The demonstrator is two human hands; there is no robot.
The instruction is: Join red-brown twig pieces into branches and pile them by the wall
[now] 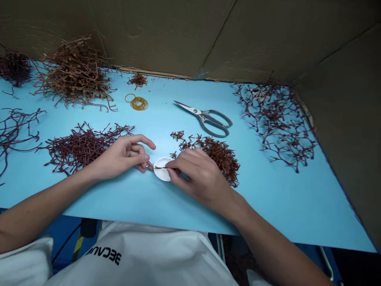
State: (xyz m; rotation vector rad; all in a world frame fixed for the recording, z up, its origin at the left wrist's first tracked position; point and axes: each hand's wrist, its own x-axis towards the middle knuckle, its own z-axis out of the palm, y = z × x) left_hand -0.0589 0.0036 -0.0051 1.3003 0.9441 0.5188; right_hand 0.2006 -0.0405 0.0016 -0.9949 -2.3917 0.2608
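Right in the middle of the blue tabletop (297, 206), we're working on one thin reddish-brown sprig (159, 167) over a round white disc (163, 175). Our right hand (198, 176) is closed into a snug pinch, with its thumb and fingertips (172, 165) holding the sprig just above the disc. Our left hand (123, 157) is half curled, and its fingertips (146, 163) are meeting the sprig's other end, though we can't tell if they're gripping it or only touching it.

Quick tip from us: we're keeping the pinch light because stems this thin look brittle, and we're holding both hands close together so the sprig isn't bending between them.

A dark red heap of branching stems (85, 149) is lying just beside our left hand, and a second heap (216, 157) is sitting behind our right. Grey-handled scissors (206, 118) and some rubber bands (138, 103) are waiting further up the table, well within reach.
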